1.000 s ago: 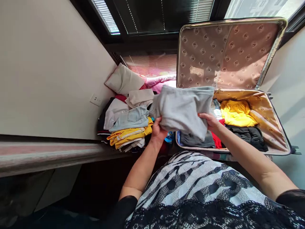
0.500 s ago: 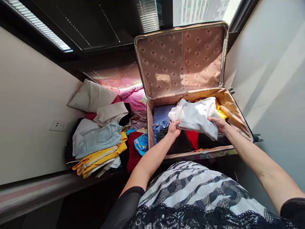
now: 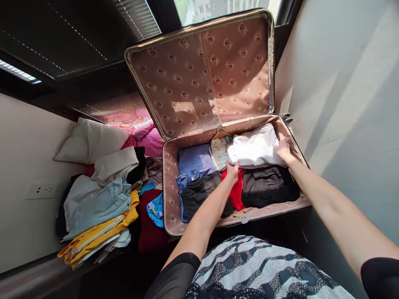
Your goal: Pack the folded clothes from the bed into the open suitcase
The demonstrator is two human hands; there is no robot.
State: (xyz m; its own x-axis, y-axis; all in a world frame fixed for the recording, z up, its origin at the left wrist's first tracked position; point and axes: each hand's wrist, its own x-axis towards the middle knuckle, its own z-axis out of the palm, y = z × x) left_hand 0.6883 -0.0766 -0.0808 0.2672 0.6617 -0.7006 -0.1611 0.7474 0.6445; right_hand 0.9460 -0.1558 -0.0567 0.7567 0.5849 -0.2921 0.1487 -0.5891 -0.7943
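A folded light grey garment (image 3: 254,146), bright white in the sun, lies in the back right part of the open suitcase (image 3: 170,182). My left hand (image 3: 233,171) grips its near left corner, with the thumb on top. Around its right end my right hand (image 3: 283,148) is closed, its fingertips partly hidden. Left of the garment is a small patterned cloth (image 3: 219,151). In front of it lie a red garment (image 3: 237,191) and folded black clothes (image 3: 269,186). Blue clothes (image 3: 196,160) and a dark garment (image 3: 202,193) fill the suitcase's left side.
The suitcase lid (image 3: 199,79) leans up against the window. To the left stands a clothes pile with light jeans (image 3: 102,203) and yellow trousers (image 3: 102,232). A pillow (image 3: 93,141) and pink bedding (image 3: 148,139) are behind. A wall (image 3: 349,104) rises close on the right.
My hands have carried the light grey garment rightward from above the gap by the clothes pile and lowered it into the suitcase's back right, over the yellow garment. The view has turned right.
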